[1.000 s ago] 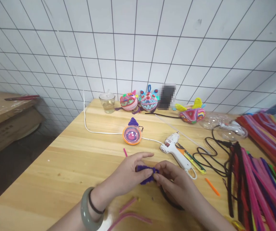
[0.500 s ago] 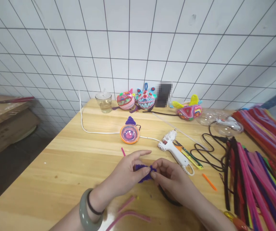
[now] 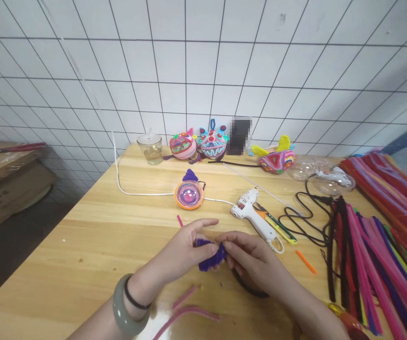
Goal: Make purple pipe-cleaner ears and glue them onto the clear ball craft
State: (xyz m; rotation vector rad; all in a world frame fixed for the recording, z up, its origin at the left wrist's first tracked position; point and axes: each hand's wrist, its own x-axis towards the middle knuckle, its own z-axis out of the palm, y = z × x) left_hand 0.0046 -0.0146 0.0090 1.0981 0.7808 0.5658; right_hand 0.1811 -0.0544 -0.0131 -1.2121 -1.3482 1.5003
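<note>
Between my two hands is a small purple pipe-cleaner piece (image 3: 208, 262), packed in tight rows. My left hand (image 3: 191, 250) grips it with the thumb pressed on top. At its right end, the thumb and fingertips of my right hand (image 3: 247, 257) pinch it closed. A black pipe cleaner (image 3: 249, 286) curves out beneath my right hand. Beyond my hands lies a round clear dome with an orange rim (image 3: 189, 194), topped by a purple pipe-cleaner triangle (image 3: 190, 175). Pink pipe cleaners (image 3: 189, 311) rest on the table in front of me.
A white glue gun (image 3: 253, 212) lies beside scissors (image 3: 281, 229). To the right are bundles of coloured pipe cleaners (image 3: 366, 264) and a black cable (image 3: 306, 215). Along the wall stand a glass cup (image 3: 150, 150) and several colourful ornaments (image 3: 212, 141). An orange stick (image 3: 306, 262) lies nearby.
The purple piece is tilted a little differently, showing more of its face below my left thumb. My right fingers have shifted slightly along its edge. The whole view has moved slightly.
</note>
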